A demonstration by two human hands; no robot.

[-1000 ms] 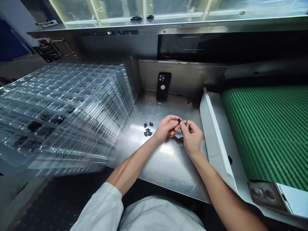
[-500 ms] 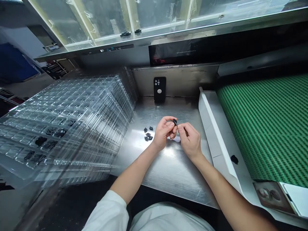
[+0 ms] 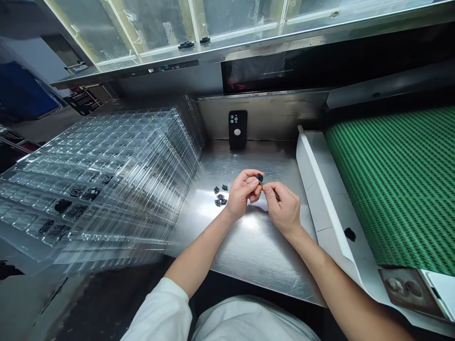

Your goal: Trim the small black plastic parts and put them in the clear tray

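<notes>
My left hand (image 3: 242,193) is closed on a small black round plastic part (image 3: 260,178), held up between thumb and fingers above the metal table (image 3: 249,251). Close beside it, my right hand (image 3: 283,204) pinches with thumb and forefinger at the part's lower edge. What lies in that pinch is too small to name. On the table left of my hands sit several similar black parts (image 3: 220,196) in a loose group.
Stacked clear plastic trays (image 3: 142,156) stand at the left, some pockets holding black parts. A black phone (image 3: 238,130) leans against the back wall. To the right are a white rail (image 3: 325,208), a green conveyor belt (image 3: 405,184) and one black piece (image 3: 350,234).
The black part has turned in my left fingers, so its round face shows more now. My right hand has shifted very slightly; the whole view has moved a little.
</notes>
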